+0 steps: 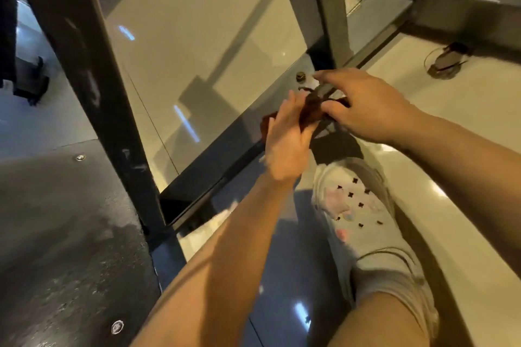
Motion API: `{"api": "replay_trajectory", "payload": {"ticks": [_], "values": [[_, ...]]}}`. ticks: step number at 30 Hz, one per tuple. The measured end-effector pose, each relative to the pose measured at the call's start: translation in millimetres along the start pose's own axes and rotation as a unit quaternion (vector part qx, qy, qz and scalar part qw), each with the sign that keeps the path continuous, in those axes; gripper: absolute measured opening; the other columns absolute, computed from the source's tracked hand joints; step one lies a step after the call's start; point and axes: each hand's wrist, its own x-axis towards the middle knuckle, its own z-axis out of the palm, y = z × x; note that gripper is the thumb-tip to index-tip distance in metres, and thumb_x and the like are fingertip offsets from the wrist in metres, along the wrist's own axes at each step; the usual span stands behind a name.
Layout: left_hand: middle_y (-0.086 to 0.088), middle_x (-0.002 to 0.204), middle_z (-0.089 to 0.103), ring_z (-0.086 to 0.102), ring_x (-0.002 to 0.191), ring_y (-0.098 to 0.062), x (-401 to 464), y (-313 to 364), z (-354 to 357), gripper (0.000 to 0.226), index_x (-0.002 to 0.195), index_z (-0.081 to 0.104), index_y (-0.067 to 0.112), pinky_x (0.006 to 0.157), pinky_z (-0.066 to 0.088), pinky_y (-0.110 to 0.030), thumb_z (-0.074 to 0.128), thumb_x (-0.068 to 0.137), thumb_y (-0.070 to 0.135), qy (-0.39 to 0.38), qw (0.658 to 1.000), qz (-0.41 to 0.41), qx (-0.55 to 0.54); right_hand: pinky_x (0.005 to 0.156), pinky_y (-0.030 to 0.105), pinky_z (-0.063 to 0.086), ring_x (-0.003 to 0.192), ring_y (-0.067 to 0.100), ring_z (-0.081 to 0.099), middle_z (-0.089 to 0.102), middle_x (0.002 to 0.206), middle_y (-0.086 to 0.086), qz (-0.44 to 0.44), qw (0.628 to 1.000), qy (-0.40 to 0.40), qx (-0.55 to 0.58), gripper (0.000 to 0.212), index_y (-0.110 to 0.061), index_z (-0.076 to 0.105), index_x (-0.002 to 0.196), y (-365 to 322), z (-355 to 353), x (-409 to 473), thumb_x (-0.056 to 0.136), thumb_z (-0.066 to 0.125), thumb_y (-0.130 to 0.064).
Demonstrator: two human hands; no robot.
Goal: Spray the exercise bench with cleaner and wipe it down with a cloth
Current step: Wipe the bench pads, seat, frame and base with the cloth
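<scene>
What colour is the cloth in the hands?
Dark reddish-brown cloth, clearest in the head view, though blurred.

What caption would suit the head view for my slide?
Both hands, left hand and right hand, hold a dark cloth above the bench frame's base bar.
</scene>
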Motion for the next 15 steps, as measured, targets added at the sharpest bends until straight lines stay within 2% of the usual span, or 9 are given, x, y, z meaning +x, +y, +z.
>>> {"api": "replay_trajectory", "payload": {"ticks": [2,3,5,7,8,11,12,15], "values": [[0.024,0.136,0.041,0.036,0.125,0.017,-7.7,25.1,0.1,0.045,0.142,0.04,0.019,0.11,0.032,-0.016,0.051,0.098,0.015,0.022,0.989,-0.009,-0.146,0.098,0.036,0.04,0.125,0.024,0.049,0.051,0.141,0.006,0.024,0.999,0.03,0.013,0.049,-0.027,0.043,0.144,5.0,-19.8,-10.5,0.098,0.052,-0.039],[0.021,0.133,0.046,0.041,0.12,0.017,-10.8,35.9,-3.5,0.042,0.14,0.044,0.017,0.106,0.034,-0.011,0.05,0.098,0.017,0.024,0.986,-0.009,-0.164,0.095,0.033,0.04,0.121,0.021,0.05,0.054,0.137,0.005,0.02,0.999,0.032,0.023,0.047,-0.026,0.048,0.141,5.8,-28.2,-16.8,0.097,0.051,-0.043],[0.005,0.124,0.055,0.049,0.113,0.004,-14.0,53.0,-13.6,0.039,0.131,0.054,0.011,0.1,0.038,-0.012,0.047,0.096,0.026,0.043,0.989,0.019,-0.139,0.092,0.026,0.036,0.117,0.013,0.047,0.056,0.132,0.001,-0.016,0.998,0.027,0.054,0.045,-0.026,0.053,0.136,0.7,-45.0,-30.6,0.095,0.052,-0.046],[0.003,0.11,0.054,0.049,0.099,-0.001,-16.5,72.2,-29.4,0.038,0.121,0.061,0.01,0.086,0.038,-0.005,0.046,0.094,0.032,0.069,0.99,0.04,-0.113,0.093,0.023,0.034,0.114,0.007,0.043,0.054,0.128,-0.002,-0.058,0.995,0.022,0.072,0.043,-0.029,0.054,0.134,-11.5,-64.1,-45.0,0.093,0.058,-0.044],[0.003,0.105,0.053,0.05,0.094,-0.002,-17.0,82.5,-38.0,0.036,0.118,0.063,0.01,0.081,0.039,-0.006,0.048,0.094,0.032,0.077,0.99,0.039,-0.108,0.093,0.023,0.036,0.111,0.005,0.044,0.056,0.125,-0.004,-0.076,0.994,0.017,0.074,0.04,-0.03,0.057,0.13,-18.4,-74.5,-51.1,0.092,0.062,-0.04],[0.006,0.097,0.058,0.053,0.085,-0.005,-15.1,118.8,-69.0,0.023,0.114,0.066,0.014,0.077,0.045,-0.022,0.061,0.091,0.016,0.085,0.988,0.018,-0.131,0.09,0.029,0.045,0.101,0.008,0.053,0.061,0.107,-0.009,-0.093,0.994,0.036,0.055,0.023,-0.03,0.065,0.114,-39.3,-108.3,-65.2,0.091,0.066,-0.025],[0.007,0.098,0.06,0.055,0.085,-0.004,-13.9,131.8,-79.4,0.025,0.114,0.066,0.018,0.076,0.046,-0.024,0.065,0.089,0.017,0.089,0.986,0.023,-0.142,0.087,0.028,0.046,0.098,0.009,0.054,0.061,0.1,-0.011,-0.088,0.993,0.062,0.05,0.019,-0.03,0.065,0.109,-45.7,-121.1,-68.9,0.092,0.064,-0.023],[0.009,0.105,0.062,0.06,0.091,-0.005,-17.2,168.5,-105.7,0.044,0.117,0.054,0.035,0.076,0.053,-0.027,0.072,0.078,0.043,0.115,0.98,0.033,-0.161,0.078,0.018,0.044,0.09,0.007,0.053,0.058,0.09,-0.017,-0.075,0.986,0.124,0.083,0.013,-0.027,0.065,0.106,-67.1,-162.3,-81.0,0.094,0.061,-0.023]]}}
